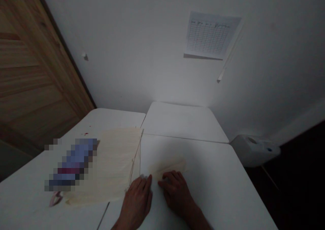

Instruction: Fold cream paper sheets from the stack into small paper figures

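Observation:
A small, thin beige sheet [175, 165] lies wrinkled on the white table. My right hand [176, 192] rests at its near edge, fingers curled and thumb close to the forefinger, seemingly pinching it. At the left end of the sheet is my left hand [137, 197], its fingers stretched forward and low on the tabletop, the forefinger tip by the sheet's edge. Left of that hand spreads a large, thin beige sheet [114, 165], with dark, string-like lines along its right side. The dim light hides what the fingertips press on.
White tables [205, 189] stand pushed together, with seams between them. A blurred-out bluish item [76, 160] lies on the left, a pinkish loop [56, 199] beside it. Behind is a wall with a printed chart [209, 35]. A white container [254, 150] stands right, a wooden door [38, 64] left.

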{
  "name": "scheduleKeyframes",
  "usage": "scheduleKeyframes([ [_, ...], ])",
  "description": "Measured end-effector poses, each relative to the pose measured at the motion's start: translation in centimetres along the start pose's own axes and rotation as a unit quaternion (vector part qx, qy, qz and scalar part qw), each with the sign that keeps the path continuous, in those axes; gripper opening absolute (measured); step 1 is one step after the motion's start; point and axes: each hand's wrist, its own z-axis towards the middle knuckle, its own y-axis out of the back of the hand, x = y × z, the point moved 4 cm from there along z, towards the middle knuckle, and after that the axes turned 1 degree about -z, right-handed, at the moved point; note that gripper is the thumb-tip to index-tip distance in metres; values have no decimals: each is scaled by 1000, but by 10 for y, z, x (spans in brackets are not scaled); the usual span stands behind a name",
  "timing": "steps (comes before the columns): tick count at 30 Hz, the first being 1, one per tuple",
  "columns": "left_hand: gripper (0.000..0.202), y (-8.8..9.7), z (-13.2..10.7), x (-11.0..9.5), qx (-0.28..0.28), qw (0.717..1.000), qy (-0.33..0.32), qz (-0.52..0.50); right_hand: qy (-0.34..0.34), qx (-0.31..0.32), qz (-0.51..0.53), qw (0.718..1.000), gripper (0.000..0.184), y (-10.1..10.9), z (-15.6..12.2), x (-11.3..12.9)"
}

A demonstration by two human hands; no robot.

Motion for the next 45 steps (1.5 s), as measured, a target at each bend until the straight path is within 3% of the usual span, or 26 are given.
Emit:
scheduleKeyframes([
  [6,41,10,2,-1,-24,1000,-15,13,-2,-70,35,997,34,20,-7,-9],
  [9,36,19,3,-9,-57,996,-64,-7,-44,-153,55,986,30,38,-17,-34],
  [13,33,24,10,-35,-68,987,-128,-65,-149,-208,81,963,28,52,-28,-76],
  [16,33,20,26,-57,-48,987,-122,-92,-219,-201,99,950,36,53,-26,-104],
  [20,32,9,47,-75,-8,988,-114,-104,-215,-149,121,958,49,49,-9,-121],
  [25,22,2,55,-70,26,987,-92,-126,-199,-75,122,969,46,43,9,-124],
  [28,19,0,54,-64,35,988,-82,-130,-203,-64,131,968,38,43,13,-120],
  [36,23,-5,67,-65,46,989,-60,-129,-232,-74,271,931,35,44,14,-105],
  [45,11,-12,83,-81,33,984,-84,-156,-249,-122,304,912,35,35,2,-102],
])
